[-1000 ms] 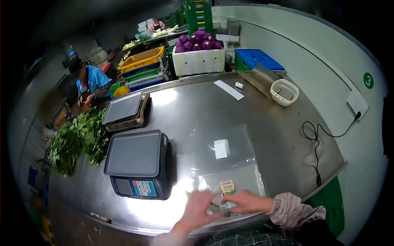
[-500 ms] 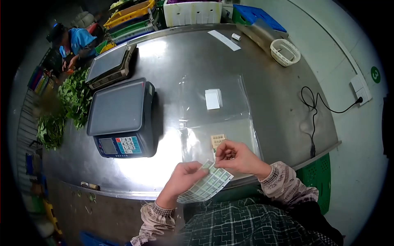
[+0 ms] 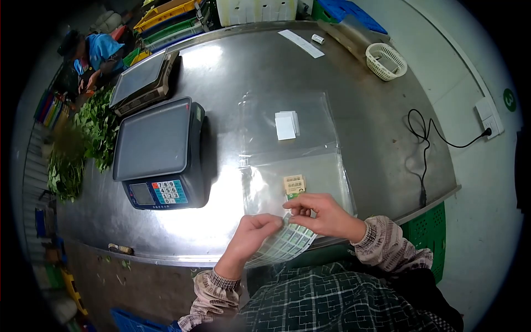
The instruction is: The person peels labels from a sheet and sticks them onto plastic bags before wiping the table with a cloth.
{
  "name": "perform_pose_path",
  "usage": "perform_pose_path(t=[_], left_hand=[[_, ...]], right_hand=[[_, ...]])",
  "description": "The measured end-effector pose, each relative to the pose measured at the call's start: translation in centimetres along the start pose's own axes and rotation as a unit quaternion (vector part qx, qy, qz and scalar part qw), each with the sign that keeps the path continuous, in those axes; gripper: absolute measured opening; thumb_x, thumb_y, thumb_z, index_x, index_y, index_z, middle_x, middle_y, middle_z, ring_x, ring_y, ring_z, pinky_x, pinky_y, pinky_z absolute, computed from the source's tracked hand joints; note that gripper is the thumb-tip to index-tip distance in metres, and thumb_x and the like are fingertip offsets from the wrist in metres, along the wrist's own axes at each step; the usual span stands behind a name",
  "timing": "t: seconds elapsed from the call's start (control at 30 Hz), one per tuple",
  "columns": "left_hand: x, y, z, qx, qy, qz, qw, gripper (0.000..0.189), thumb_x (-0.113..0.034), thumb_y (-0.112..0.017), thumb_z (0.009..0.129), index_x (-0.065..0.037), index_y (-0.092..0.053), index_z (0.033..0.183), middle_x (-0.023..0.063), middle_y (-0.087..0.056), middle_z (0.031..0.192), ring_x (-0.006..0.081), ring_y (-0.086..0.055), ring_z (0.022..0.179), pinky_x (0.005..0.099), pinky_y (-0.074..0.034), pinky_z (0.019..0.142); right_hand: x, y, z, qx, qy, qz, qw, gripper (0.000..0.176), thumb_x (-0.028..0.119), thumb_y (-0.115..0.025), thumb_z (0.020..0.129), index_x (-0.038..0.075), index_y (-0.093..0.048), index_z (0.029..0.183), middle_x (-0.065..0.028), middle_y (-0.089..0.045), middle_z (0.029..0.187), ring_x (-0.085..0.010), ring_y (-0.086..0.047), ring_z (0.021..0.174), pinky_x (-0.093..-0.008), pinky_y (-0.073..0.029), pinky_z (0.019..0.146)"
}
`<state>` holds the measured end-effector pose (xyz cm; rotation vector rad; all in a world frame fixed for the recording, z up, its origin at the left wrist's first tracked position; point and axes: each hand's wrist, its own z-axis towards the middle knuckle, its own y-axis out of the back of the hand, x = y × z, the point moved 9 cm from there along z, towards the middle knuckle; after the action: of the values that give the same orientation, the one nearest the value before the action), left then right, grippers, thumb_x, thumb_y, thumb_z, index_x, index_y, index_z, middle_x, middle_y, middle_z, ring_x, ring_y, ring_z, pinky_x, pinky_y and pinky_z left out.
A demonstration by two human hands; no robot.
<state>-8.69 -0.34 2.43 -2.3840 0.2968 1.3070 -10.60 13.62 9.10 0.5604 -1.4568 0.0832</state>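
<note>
- Green-and-white sticker sheet (image 3: 289, 247) sits over the steel desk's (image 3: 365, 138) near edge, clamped in the left hand (image 3: 253, 231).
- Right hand (image 3: 323, 214) pinches the sheet's top edge, just beside the clear bags (image 3: 310, 166).

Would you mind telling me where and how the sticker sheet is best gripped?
Pinch the sticker sheet at its left edge, coming from the left, where the left hand has it. It is thin and curls limply, so an edge pinch suits, leaving the top edge to the right hand.
</note>
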Motion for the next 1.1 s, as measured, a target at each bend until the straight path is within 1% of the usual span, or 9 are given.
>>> perform_pose_path(t=[0.1,0.2,0.4,0.6,0.7,0.9,1.1], left_hand=[[0.1,0.0,0.0,-0.005,-0.003,-0.005,1.0,0.019,-0.011,-0.062,0.089,0.005,-0.069,0.098,0.0047,-0.069,0.086,0.0087,-0.06,0.078,0.0225,-0.048,0.072],[0.0,-0.3,-0.1,-0.019,0.006,-0.011,1.0,0.019,-0.01,-0.062,0.089,0.005,-0.069,0.098,0.0044,-0.069,0.085,0.0085,-0.06,0.077,0.0223,-0.048,0.071],[0.7,-0.2,0.0,-0.038,-0.004,-0.02,0.999,0.019,-0.01,-0.059,0.09,0.005,-0.069,0.096,0.004,-0.068,0.082,0.0078,-0.058,0.073,0.0214,-0.046,0.068],[0.5,-0.5,-0.1,-0.049,-0.009,-0.015,0.999,0.02,-0.011,-0.059,0.09,0.005,-0.07,0.093,0.0018,-0.066,0.078,0.006,-0.055,0.07,0.0199,-0.044,0.064],[0.8,-0.4,0.0,-0.054,-0.007,-0.019,0.998,0.02,-0.011,-0.059,0.089,0.005,-0.07,0.091,0.0003,-0.065,0.076,0.005,-0.053,0.068,0.0193,-0.042,0.062],[0.9,-0.5,-0.2,-0.062,-0.001,-0.038,0.997,0.02,-0.012,-0.059,0.089,0.005,-0.07,0.092,-0.0004,-0.064,0.075,0.0044,-0.052,0.067,0.0189,-0.04,0.06],[0.9,-0.8,-0.3,-0.07,-0.005,-0.045,0.996,0.02,-0.012,-0.059,0.089,0.005,-0.069,0.094,-0.0006,-0.063,0.074,0.0041,-0.052,0.067,0.0184,-0.039,0.059]], right_hand=[[0.6,-0.2,-0.1,-0.012,0.086,-0.076,0.993,0.023,0.002,-0.071,0.078,0.001,-0.066,0.1,-0.0086,-0.063,0.079,-0.0167,-0.061,0.068,-0.028,-0.049,0.06],[0.5,-0.3,-0.1,-0.029,0.083,-0.095,0.992,0.021,0.007,-0.071,0.076,0.005,-0.067,0.096,-0.0105,-0.064,0.078,-0.026,-0.064,0.068,-0.0334,-0.05,0.059],[1.7,-0.5,-1.0,-0.063,0.173,-0.214,0.959,0.02,0.009,-0.072,0.073,0.005,-0.066,0.092,-0.0085,-0.064,0.076,-0.0264,-0.063,0.066,-0.036,-0.049,0.056],[2.6,-0.7,-1.8,-0.097,0.226,-0.26,0.934,0.02,0.009,-0.072,0.072,0.004,-0.065,0.09,-0.0076,-0.062,0.071,-0.0246,-0.061,0.062,-0.0353,-0.048,0.054],[2.6,-0.9,-2.0,-0.088,0.217,-0.285,0.929,0.021,0.006,-0.074,0.071,0.003,-0.065,0.09,-0.009,-0.064,0.076,-0.0249,-0.063,0.066,-0.0339,-0.05,0.058],[2.6,-1.5,-2.6,-0.079,0.236,-0.344,0.905,0.023,0.004,-0.073,0.071,0.002,-0.066,0.093,-0.0083,-0.065,0.079,-0.0222,-0.063,0.068,-0.0324,-0.05,0.059],[2.1,-1.9,-2.9,-0.078,0.241,-0.348,0.903,0.025,0.002,-0.072,0.07,0.0,-0.066,0.094,-0.0098,-0.065,0.081,-0.0229,-0.064,0.07,-0.0325,-0.05,0.061]])
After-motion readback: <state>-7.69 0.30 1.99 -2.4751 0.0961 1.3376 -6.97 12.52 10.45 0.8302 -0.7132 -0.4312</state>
